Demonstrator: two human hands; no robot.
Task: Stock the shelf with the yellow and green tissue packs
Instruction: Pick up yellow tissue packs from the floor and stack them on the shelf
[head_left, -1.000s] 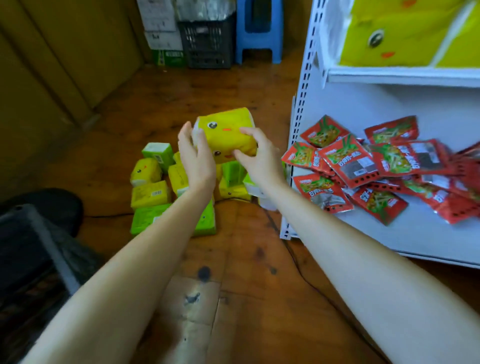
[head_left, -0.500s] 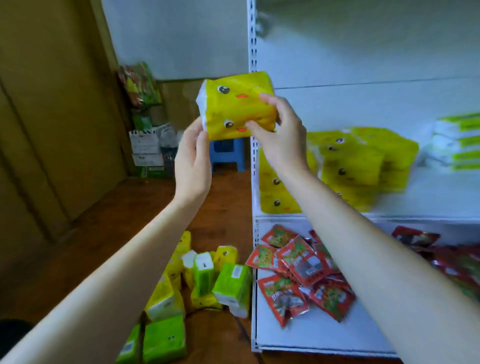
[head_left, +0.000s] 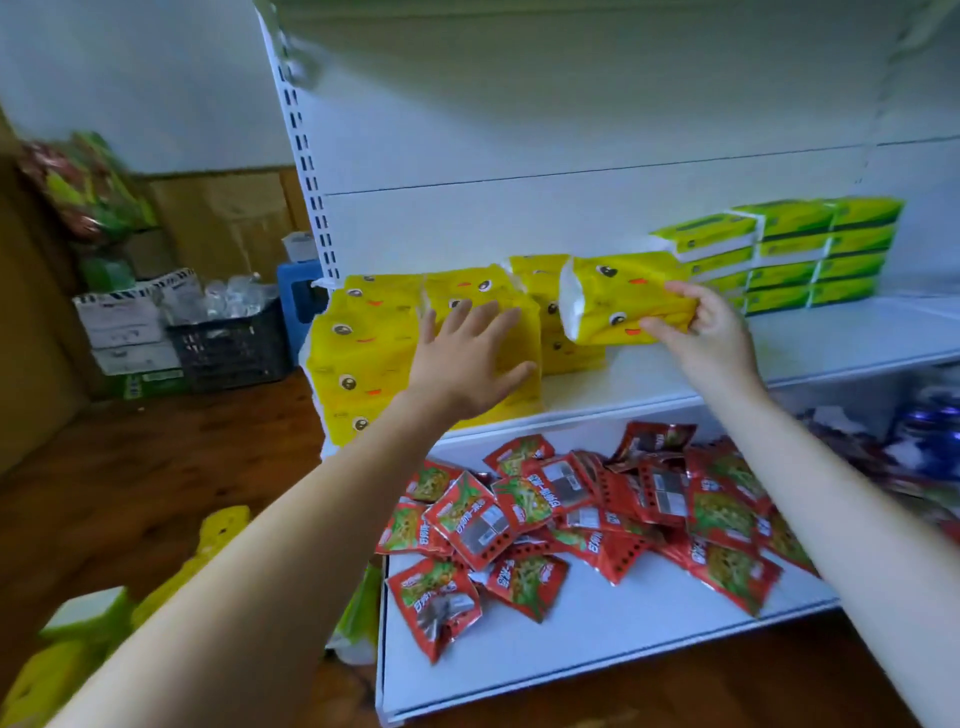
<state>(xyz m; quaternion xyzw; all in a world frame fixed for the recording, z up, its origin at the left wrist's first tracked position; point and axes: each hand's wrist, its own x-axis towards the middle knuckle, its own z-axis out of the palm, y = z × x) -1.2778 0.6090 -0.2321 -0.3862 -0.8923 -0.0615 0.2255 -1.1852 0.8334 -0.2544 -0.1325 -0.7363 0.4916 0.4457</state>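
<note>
My right hand (head_left: 709, 332) grips a yellow tissue pack (head_left: 618, 299) with cartoon faces by its right end, holding it just above the white middle shelf (head_left: 831, 348). To its left, yellow tissue packs (head_left: 363, 353) are stacked on that shelf. My left hand (head_left: 467, 358) is spread with straight fingers in front of the stack; whether it touches the packs I cannot tell. Green tissue packs (head_left: 795, 254) are stacked at the shelf's back right. More yellow and green packs (head_left: 88, 623) lie on the floor at lower left.
Red snack packets (head_left: 571, 519) cover the lower shelf (head_left: 571, 654). A black crate (head_left: 228, 338), boxes (head_left: 130, 332) and a blue stool (head_left: 298, 291) stand against the far wall on the wooden floor. The shelf's upright post (head_left: 306, 171) rises at left.
The yellow pack moved right and down, from in front of me to just over the middle shelf. My left hand let go of it and moved to the stacked yellow packs.
</note>
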